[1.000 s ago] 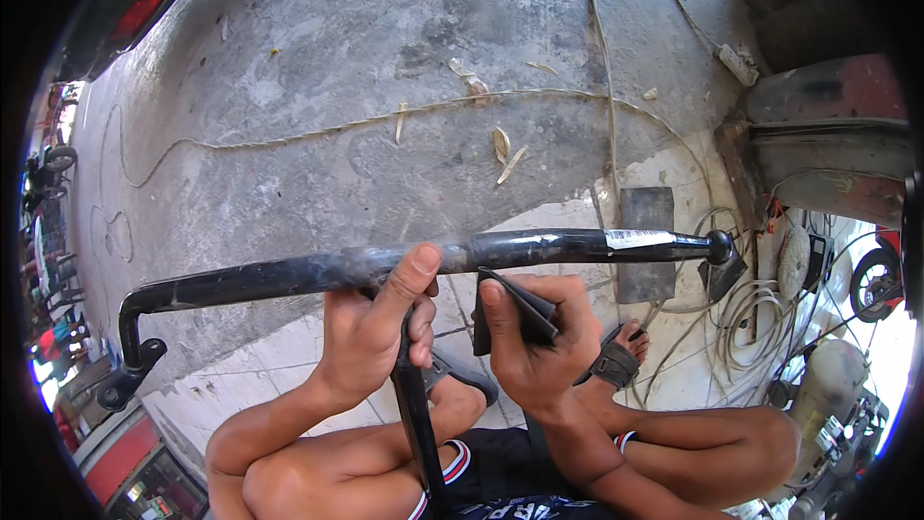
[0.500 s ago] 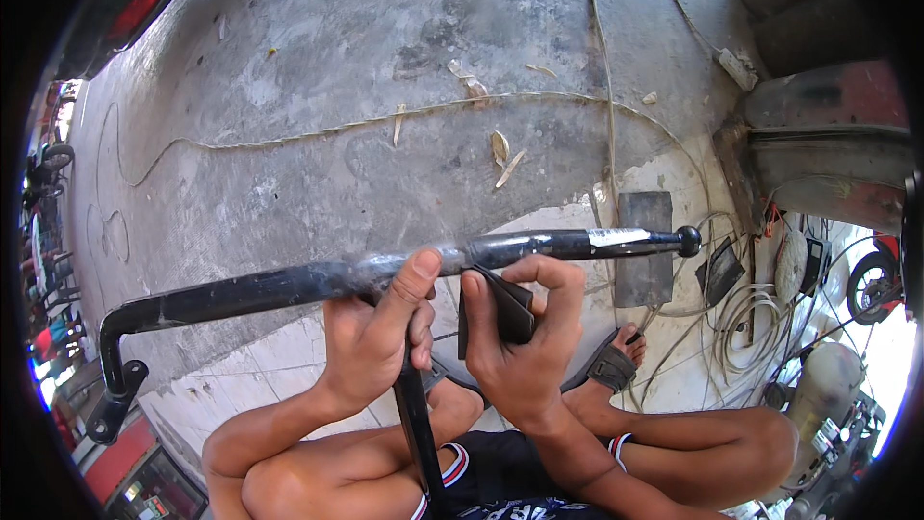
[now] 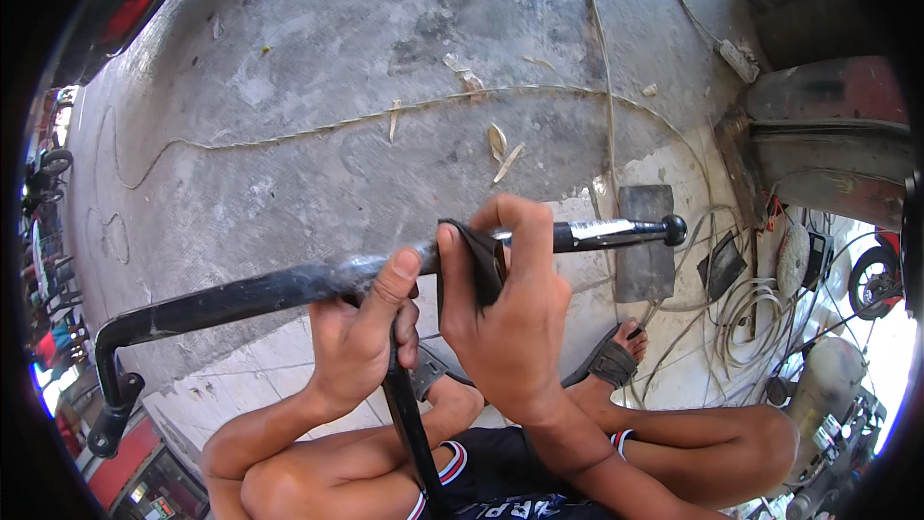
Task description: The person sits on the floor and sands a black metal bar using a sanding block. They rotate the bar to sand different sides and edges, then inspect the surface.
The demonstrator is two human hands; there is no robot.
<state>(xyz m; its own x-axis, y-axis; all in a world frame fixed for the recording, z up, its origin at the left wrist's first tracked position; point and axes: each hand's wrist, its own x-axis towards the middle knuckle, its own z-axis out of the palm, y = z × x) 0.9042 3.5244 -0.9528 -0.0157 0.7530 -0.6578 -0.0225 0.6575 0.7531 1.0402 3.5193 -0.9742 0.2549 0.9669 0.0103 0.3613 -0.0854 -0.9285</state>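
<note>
While the left hand (image 3: 358,342) grasps the black bar (image 3: 226,297) at its joint with the downward stem (image 3: 410,424), thumb laid along the top, the right hand (image 3: 510,313) pinches a folded dark sheet (image 3: 481,265) against it, just beside the left at the middle of the frame. A second ago that sheet sat mostly below the bar; now the right hand has risen, its forefinger arched over the tube and the sheet's upper corner reaching across it. The bar itself runs from lower left to right of center and slants more than before: its bent left end has sunk, and the rounded knob (image 3: 676,229) at the other end has slid left and slightly up, over the grey flat piece (image 3: 646,274) on the floor (image 3: 289,67). The white label (image 3: 599,228) near that knob has gone with it. From where I stand, the pale cable (image 3: 318,130) across the upper half lies much as it did.
</note>
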